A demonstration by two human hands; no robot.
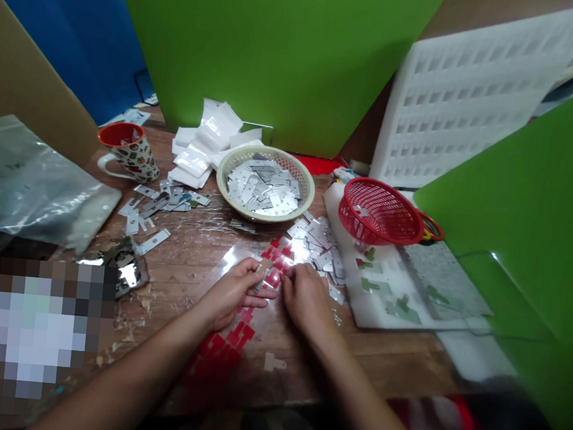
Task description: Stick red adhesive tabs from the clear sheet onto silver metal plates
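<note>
My left hand (238, 290) and my right hand (306, 296) meet near the middle of the wooden table (188, 246), over a clear sheet (236, 331) carrying rows of red adhesive pieces (228, 344). The left fingers pinch a small silvery metal plate (263, 266). The right fingers are curled and pinched beside it at the sheet; what they hold is too small to see. A heap of the same metal plates (317, 241) lies just beyond the hands. One loose plate (273, 362) lies on the sheet nearer to me.
A beige bowl (267, 158) of metal plates stands behind, a red basket (377, 213) to its right on a white foam sheet (394, 298). A patterned mug (130, 152), small plastic bags (207, 142), scattered plates (159, 207), green partitions (281, 47) and a white foam tray (477, 98) surround.
</note>
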